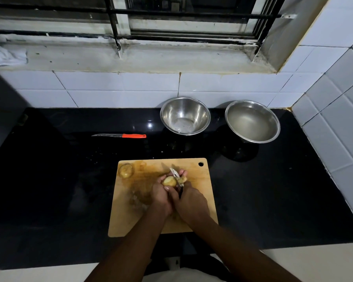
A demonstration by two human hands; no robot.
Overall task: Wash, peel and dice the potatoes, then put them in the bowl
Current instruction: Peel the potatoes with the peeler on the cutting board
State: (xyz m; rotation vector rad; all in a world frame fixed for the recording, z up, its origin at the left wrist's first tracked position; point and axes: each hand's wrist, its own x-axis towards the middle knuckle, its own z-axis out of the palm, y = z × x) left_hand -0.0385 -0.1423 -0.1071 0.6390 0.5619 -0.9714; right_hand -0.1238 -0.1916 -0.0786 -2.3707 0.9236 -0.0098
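My left hand (161,195) grips a small yellow potato (169,181) above the wooden cutting board (200,200). My right hand (192,200) holds a metal peeler (175,173), its blade lying against the potato's far side. A strip of peel (181,180) hangs at the potato's right. A second potato (125,169), with its skin on, lies at the board's far left corner. Behind the board stand two steel bowls: the left bowl (185,116) holds a little water, the right bowl (252,121) is filled with water.
An orange-handled knife (120,135) lies on the black counter (69,180), left of the bowls and pointing left. White tiled walls close off the back and the right. A white cloth (6,55) sits on the window ledge at far left.
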